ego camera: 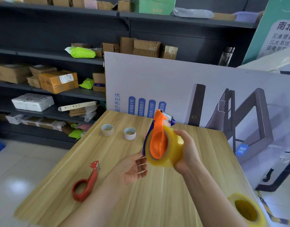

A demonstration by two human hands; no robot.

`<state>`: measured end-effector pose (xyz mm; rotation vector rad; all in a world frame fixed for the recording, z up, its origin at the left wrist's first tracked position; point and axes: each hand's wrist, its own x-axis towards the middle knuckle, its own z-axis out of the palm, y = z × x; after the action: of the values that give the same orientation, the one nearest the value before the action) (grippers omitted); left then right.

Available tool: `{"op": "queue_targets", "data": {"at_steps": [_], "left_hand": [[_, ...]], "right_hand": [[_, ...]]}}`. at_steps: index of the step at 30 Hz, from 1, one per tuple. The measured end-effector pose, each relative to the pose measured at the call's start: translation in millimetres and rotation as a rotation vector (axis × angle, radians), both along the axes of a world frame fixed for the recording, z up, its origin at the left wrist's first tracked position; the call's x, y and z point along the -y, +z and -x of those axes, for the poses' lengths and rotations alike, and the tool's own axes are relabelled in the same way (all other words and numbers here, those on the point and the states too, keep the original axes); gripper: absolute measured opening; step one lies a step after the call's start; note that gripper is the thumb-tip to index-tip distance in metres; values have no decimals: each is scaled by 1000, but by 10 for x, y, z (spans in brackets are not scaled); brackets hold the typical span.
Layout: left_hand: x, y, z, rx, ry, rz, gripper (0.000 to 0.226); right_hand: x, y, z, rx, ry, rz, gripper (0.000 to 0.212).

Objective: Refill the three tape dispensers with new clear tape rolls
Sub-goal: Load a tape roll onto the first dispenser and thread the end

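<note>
My right hand (187,150) grips a full yellowish clear tape roll (171,152) that sits around the orange tape dispenser (158,138), held upright above the wooden table (157,194). My left hand (132,167) is palm up just left of the roll, its fingertips touching the roll's lower edge. A red tape dispenser (86,182) with no roll lies on the table at the front left. Another full tape roll (246,209) lies at the table's front right corner. Two used-up cardboard cores (107,129) (130,133) stand further back on the table.
A large printed board (182,82) leans behind the table. Dark shelves (50,94) with cardboard boxes and parcels fill the left and back. The tiled floor (18,169) lies to the left of the table.
</note>
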<state>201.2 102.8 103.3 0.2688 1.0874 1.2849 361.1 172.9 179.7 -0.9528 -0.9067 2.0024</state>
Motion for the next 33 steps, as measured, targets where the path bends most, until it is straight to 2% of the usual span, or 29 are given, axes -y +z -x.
{"op": "queue_targets", "data": {"at_steps": [2,7,10,13,19,25,30,33], "left_hand": [[69,9,-87,-1,-4,-11,26],[244,48,-250,-103,-43,-16,39],[386,27,-366,-171,-42,-1,33],[571,-42,-545,-110,7,13,27],[901,-221,-1010,22,132,159,14],[1120,-407,-1269,38,76,257,7],[1178,-711,-1469,-25,40,367,10],[1192,-898,-1626,-42,40,429,12]], "right_hand": [[59,10,-46,5,-1,-15,35],[234,7,-154,32,-54,-27,25],[415,-21,-199,41,-105,2,27],[610,-73,-228,92,-170,25,40],[935,-237,-398,251,-238,36,46],[1149,-469,-700,266,-135,51,18],[1154,-749,-994,292,26,60,20],[1098,-964,-1135,369,99,72,32]]}}
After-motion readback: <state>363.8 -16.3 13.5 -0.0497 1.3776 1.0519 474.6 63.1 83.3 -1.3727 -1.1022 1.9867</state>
